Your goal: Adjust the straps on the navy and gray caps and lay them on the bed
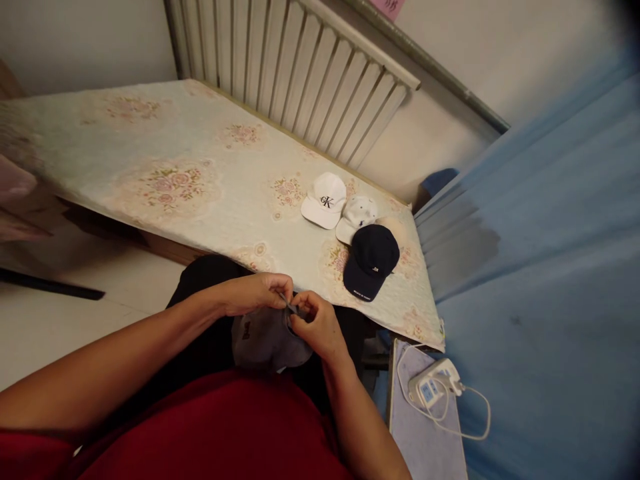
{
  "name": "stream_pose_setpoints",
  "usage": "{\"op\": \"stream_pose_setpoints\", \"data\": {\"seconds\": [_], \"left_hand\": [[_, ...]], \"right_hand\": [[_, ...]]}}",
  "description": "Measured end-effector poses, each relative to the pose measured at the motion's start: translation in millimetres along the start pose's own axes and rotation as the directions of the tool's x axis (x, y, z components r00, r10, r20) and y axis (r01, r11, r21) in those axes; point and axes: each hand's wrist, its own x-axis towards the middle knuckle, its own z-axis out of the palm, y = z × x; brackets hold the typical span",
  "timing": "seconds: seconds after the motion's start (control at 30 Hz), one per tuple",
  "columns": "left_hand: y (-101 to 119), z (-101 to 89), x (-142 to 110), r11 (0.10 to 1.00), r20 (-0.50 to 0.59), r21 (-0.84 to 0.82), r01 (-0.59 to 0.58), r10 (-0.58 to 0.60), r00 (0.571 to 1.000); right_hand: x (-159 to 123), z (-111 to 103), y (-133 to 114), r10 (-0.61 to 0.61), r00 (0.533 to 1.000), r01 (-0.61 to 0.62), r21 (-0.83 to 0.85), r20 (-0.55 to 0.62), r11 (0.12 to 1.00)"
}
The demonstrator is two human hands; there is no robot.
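Observation:
A grey baseball cap (270,341) rests on my lap, with dark lettering on its side. My left hand (267,291) pinches the cap's strap from the left, its fingers closed. Close beside it, my right hand (316,323) is closed on the strap's other part, thumb and fingers pressed together. The exact fastening between the fingertips is mostly hidden. On the bed beyond lie a white cap (325,200) with black letters, a second white cap (359,212) with a small dark logo, and a dark navy cap (374,257). A beige cap (393,230) shows partly behind the navy one.
A flower-patterned sheet (215,180) covers the bed in front of me. Behind it stands a radiator (300,73). To the right hangs a blue curtain (540,267). A small table (425,453) at lower right bears a white power strip (433,385) with a looping cable.

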Motion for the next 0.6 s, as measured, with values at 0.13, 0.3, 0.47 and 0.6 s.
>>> {"op": "stream_pose_setpoints", "data": {"seconds": [0.13,0.3,0.47,0.6], "left_hand": [[4.3,-4.3,2.5,0.993,0.056,0.11,0.03,-0.036,0.998],[3.3,-3.1,1.9,0.989,0.075,0.145,0.01,-0.021,0.997],[0.8,0.2,-0.4,0.987,0.07,0.156,-0.022,0.012,0.998],[2.8,0.6,-1.5,0.988,0.108,0.153,-0.034,0.018,0.994]], "right_hand": [[-1.0,-0.2,2.0,0.009,1.0,-0.009,-0.011,-0.016,1.0],[-2.7,-1.6,5.0,0.019,1.0,-0.019,-0.007,-0.022,1.0],[-3.5,-3.6,4.3,0.043,0.999,-0.043,0.04,0.001,0.998],[-3.7,-4.5,0.6,0.022,1.0,-0.023,0.064,0.012,0.998]]}}
